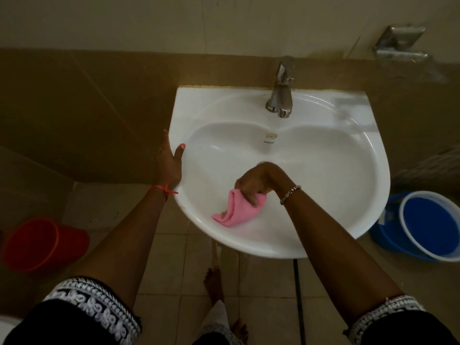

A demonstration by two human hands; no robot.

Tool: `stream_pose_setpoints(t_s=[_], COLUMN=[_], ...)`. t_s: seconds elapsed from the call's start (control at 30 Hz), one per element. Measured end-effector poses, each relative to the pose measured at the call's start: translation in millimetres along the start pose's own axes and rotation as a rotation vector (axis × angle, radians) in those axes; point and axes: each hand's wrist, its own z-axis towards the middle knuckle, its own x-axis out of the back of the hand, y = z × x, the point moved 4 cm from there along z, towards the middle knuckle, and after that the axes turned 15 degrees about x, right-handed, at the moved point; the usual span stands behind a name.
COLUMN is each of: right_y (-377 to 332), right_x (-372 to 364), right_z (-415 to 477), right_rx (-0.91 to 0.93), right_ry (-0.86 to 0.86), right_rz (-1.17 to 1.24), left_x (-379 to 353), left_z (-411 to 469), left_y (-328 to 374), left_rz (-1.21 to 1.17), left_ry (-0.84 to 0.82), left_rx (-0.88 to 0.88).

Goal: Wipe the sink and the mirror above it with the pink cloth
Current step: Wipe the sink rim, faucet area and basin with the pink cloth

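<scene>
A white wall-mounted sink point(348, 145) fills the middle of the view, with a steel tap point(281, 93) at its back. Inside the bowl, near the front left, my right hand point(256, 181) is closed on a crumpled pink cloth point(236, 207) that presses against the basin wall. My left hand point(169, 161) rests on the sink's left rim, thumb over the edge and fingers down the outside. The drain is mostly hidden behind my right hand. No mirror is in view.
A red bucket point(42, 242) lies on the tiled floor at the left. A blue bucket point(428, 225) stands on the floor at the right of the sink. A metal wall fitting point(398, 43) sits at the upper right. My bare feet are below the sink.
</scene>
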Motion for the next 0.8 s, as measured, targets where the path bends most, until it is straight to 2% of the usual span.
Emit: stream_pose_setpoints(t_s=[0.1,0.17,0.2,0.27,0.33,0.4,0.43,0.5,0.6,0.8], right_y=[12,32,42,63,79,82,80,71,44,14], right_x=[9,27,38,54,58,53,48,37,25,11], right_z=[-23,-37,-43,-55,-55,-42,-30,0,31,39], right_rx=[-0.133,-0.077,-0.064,-0.074,-0.086,-0.045,-0.033,-0.020,-0.004,0.114], right_ry=[-0.042,0.070,0.241,0.693,1.102,1.370,1.423,1.437,1.288,1.045], right_rz=[-0.159,-0.119,0.030,0.416,0.678,0.748,0.788,0.776,0.403,-0.007], left_x=[-1,0,0,1,1,0,-1,-1,0,-4], left_z=[-1,0,1,2,2,2,3,4,7,6], left_y=[2,1,0,-2,-2,-2,-3,-5,-9,-7], left_rz=[0.019,0.020,0.014,-0.002,-0.008,-0.029,-0.042,-0.060,-0.074,-0.052], left_ry=[0.017,0.019,0.015,0.005,0.003,0.001,-0.003,-0.014,-0.021,-0.009], left_rx=[-0.022,-0.030,-0.027,-0.016,-0.007,-0.004,-0.001,0.006,0.020,-0.003])
